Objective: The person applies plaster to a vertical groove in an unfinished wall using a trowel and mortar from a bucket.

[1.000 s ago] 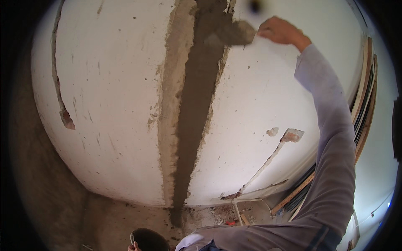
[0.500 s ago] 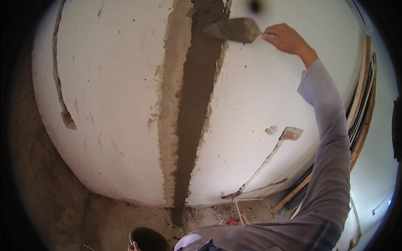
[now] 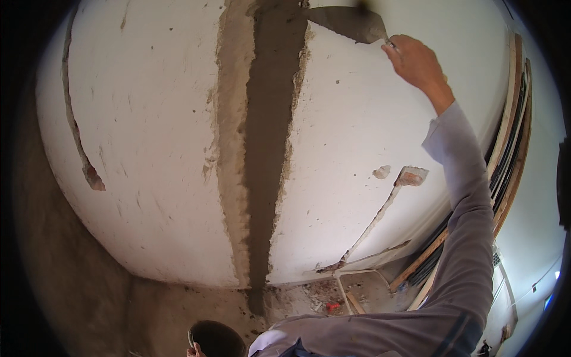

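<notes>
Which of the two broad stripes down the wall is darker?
The stripe on the right, nearer the trowel in the right hand: it is dark grey-brown, while the left stripe is paler tan.

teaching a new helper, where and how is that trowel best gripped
Likely by the handle end of the trowel, coming from the right: its broad blade reaches left toward the dark wall strip, while the handle is mostly hidden in the right hand.

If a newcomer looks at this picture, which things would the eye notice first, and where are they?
Probably first the long dark strip running down the middle of the white wall. Next, the right hand holds a trowel at the top, right of centre. At the bottom, left of centre, the left hand touches a dark round container.
</notes>
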A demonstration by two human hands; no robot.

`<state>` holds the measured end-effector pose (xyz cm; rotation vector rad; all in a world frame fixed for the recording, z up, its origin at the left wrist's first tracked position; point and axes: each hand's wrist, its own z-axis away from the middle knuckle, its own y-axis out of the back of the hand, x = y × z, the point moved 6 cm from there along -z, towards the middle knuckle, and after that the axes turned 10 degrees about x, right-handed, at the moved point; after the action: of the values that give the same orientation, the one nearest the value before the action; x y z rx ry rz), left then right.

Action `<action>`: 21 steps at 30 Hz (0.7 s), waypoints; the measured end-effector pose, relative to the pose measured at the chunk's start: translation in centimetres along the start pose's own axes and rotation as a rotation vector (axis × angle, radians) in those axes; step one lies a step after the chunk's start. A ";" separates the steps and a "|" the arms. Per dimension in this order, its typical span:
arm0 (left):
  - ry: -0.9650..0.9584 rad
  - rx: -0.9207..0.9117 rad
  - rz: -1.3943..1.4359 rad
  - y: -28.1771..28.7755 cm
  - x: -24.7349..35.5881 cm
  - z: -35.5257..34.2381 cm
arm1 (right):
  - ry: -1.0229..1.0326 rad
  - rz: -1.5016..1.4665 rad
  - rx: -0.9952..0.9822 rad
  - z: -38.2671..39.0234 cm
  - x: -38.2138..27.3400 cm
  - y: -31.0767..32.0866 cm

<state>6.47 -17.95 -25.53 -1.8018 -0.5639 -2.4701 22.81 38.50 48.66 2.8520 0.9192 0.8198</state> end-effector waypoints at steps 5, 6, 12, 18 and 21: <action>-0.022 -0.020 -0.016 -0.4 1.7 -0.4 | -0.054 0.011 0.041 0.0 0.5 -0.7; -0.015 -0.024 -0.015 -0.4 1.6 -0.4 | -0.037 0.030 0.048 -0.3 0.4 -0.7; 0.003 -0.032 -0.028 -0.6 1.7 -0.8 | 0.059 0.117 0.079 -1.1 -0.1 -2.1; 0.011 -0.025 -0.048 -0.4 1.5 -1.5 | 0.051 0.107 0.025 0.2 -1.4 -3.0; 0.015 -0.034 -0.057 -0.8 1.7 -1.6 | 0.049 0.102 -0.008 0.8 -1.5 -2.9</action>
<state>4.29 -17.40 -24.54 -1.8025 -0.5842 -2.5425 20.65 40.16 46.70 2.9055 0.7789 0.9039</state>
